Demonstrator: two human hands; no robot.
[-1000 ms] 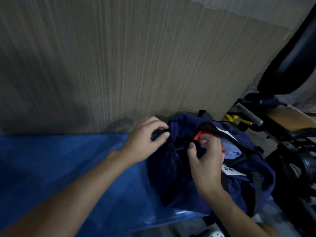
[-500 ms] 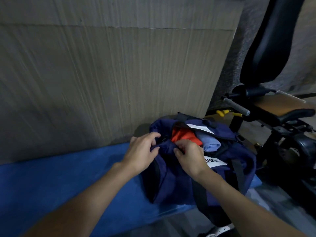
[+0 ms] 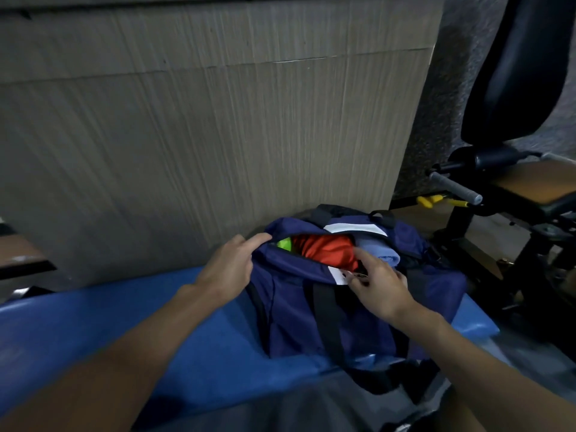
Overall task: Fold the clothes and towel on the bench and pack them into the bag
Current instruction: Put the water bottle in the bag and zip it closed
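The blue bench [image 3: 93, 322] carries the navy bag [image 3: 358, 322] at its right end. The bag looks soft, saggy and light, so it is best held at the rim of its opening. An orange garment [image 3: 327, 249], a pale blue roll [image 3: 383, 254] and a green item [image 3: 285, 244] show inside. The left hand [image 3: 227, 269] pinches the rim's left end. The right hand [image 3: 383, 288] curls its fingers at the near rim, apparently pinching the zip pull, though that is unclear.

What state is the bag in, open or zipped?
Open: the bag gapes, showing an orange garment, a light blue roll and a neon green item.
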